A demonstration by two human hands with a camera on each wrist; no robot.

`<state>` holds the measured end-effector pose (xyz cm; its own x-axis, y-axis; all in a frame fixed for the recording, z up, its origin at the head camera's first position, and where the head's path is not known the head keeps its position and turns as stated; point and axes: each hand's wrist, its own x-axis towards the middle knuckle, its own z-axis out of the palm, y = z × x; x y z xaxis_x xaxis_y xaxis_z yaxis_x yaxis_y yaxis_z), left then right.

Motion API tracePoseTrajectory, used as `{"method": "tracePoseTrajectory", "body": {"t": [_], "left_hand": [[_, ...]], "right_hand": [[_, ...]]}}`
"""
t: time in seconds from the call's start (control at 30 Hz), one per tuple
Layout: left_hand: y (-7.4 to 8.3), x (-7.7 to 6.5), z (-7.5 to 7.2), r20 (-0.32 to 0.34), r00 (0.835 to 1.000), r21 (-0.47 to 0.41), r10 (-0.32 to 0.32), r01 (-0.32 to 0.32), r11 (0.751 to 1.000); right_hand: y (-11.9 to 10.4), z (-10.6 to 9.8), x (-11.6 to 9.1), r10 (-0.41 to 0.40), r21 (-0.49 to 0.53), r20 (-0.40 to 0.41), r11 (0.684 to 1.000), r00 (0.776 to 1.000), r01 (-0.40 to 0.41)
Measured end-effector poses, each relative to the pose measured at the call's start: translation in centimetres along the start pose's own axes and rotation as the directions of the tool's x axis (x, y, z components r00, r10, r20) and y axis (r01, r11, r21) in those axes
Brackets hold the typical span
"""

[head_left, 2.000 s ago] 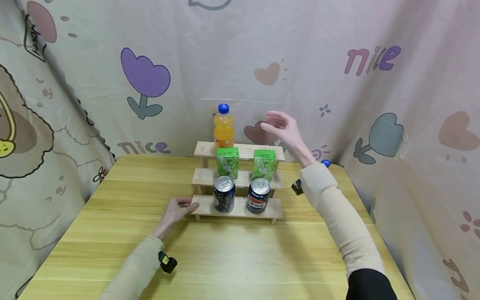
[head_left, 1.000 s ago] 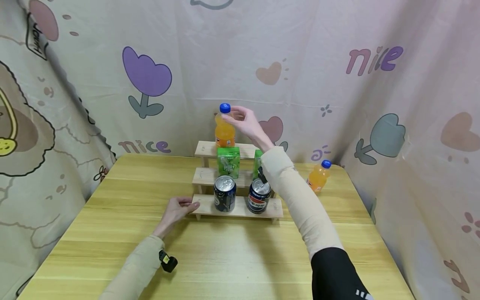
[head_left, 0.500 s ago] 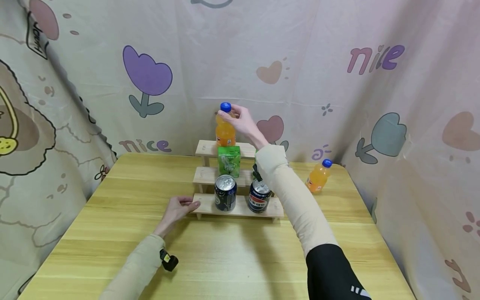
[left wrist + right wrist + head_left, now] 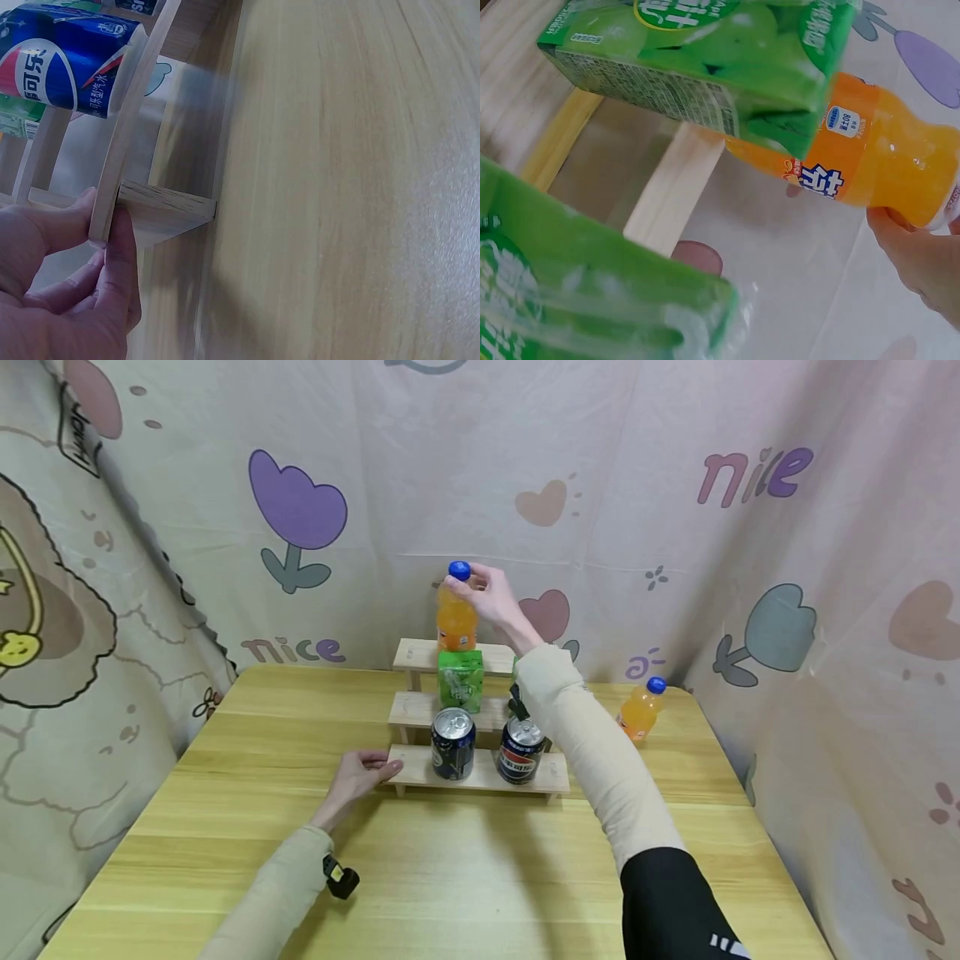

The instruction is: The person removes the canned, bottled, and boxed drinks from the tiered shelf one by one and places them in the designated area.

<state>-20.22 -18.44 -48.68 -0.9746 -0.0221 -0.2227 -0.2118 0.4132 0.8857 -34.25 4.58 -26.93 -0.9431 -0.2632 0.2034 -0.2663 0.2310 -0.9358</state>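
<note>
A three-tier wooden stand (image 4: 487, 771) stands on the table. My left hand (image 4: 360, 779) pinches the left end of its lowest tier, thumb on top and fingers underneath, as the left wrist view shows. At the top tier my right hand (image 4: 495, 597) grips an upright bottle of orange soda (image 4: 456, 628) around its neck, just below the blue cap. A green juice box (image 4: 461, 681) is on the middle tier; a second juice box (image 4: 577, 262), mostly behind my right sleeve in the head view, shows in the right wrist view. The lowest tier bears two dark blue cola cans, left can (image 4: 453, 743) and right can (image 4: 520, 750).
Another orange soda bottle (image 4: 640, 710) with a blue cap is on the table (image 4: 225, 827) at the back right, beside my right sleeve. A printed curtain (image 4: 420, 485) hangs close behind the stand and along both sides.
My right hand has come left from beside the top tier and taken hold of the orange soda bottle, which has shifted slightly right along the tier. My left hand keeps its place on the stand.
</note>
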Motion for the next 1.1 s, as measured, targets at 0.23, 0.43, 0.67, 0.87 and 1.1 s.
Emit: {"method": "tracePoseTrajectory", "body": {"t": [0.23, 0.43, 0.67, 0.87, 1.1], "left_hand": [[0.0, 0.1, 0.1, 0.0, 1.0, -0.002, -0.002, 0.002, 1.0], [0.0, 0.1, 0.1, 0.001, 1.0, 0.003, -0.005, 0.005, 1.0], [0.0, 0.1, 0.0, 0.005, 1.0, -0.004, -0.004, 0.004, 1.0], [-0.2, 0.1, 0.0, 0.007, 1.0, -0.011, -0.003, 0.003, 1.0], [-0.1, 0.1, 0.1, 0.003, 1.0, -0.012, 0.0, 0.0, 1.0]], "right_hand": [[-0.7, -2.3, -0.5, -0.028, -0.004, -0.047, 1.0, 0.999, 0.027], [-1.2, -5.1, -1.3, -0.019, -0.04, -0.11, 0.999, 0.994, 0.015], [-1.2, -8.5, -2.9, 0.007, 0.089, -0.215, 0.996, 0.977, 0.012], [-0.1, -11.4, -4.5, 0.015, 0.181, -0.275, 0.983, 0.961, 0.036], [1.6, -14.1, -6.3, 0.05, 0.185, -0.343, 0.983, 0.938, 0.015]]}}
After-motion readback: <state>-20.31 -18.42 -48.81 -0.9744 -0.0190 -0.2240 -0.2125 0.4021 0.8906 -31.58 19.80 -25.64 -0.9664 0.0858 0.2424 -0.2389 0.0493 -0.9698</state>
